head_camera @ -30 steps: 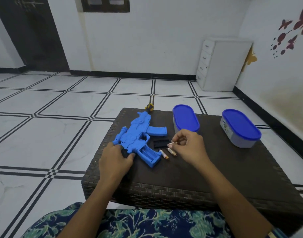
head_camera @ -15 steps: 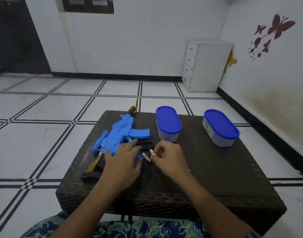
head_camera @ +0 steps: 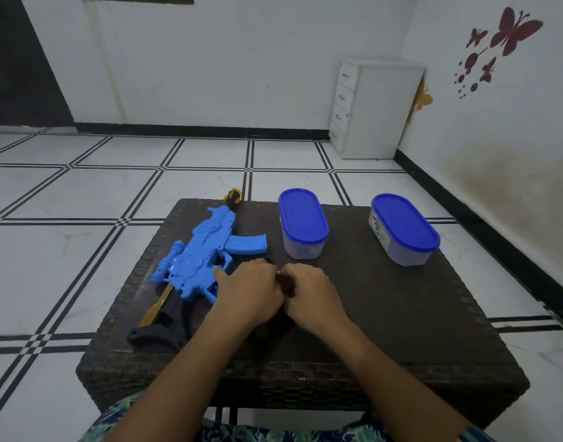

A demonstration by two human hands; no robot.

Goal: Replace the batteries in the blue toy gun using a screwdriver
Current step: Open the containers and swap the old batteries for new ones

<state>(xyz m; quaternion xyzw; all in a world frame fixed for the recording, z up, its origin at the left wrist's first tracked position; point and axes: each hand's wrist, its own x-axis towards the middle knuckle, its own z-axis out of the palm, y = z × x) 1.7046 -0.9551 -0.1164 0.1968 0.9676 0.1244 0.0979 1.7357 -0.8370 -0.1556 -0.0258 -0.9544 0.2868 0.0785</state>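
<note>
blue toy gun (head_camera: 197,263), lying flat, stock nearest

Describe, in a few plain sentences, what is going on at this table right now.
A person sits at a dark woven table working on a blue toy gun that lies flat on it. The left hand rests on the gun's lower part, thumb by the trigger. The right hand is curled right beside it. Whatever lies between or under the hands is hidden. Two blue-lidded containers stand closed farther back. A yellow-and-black object, perhaps the screwdriver, lies past the muzzle, untouched.
</note>
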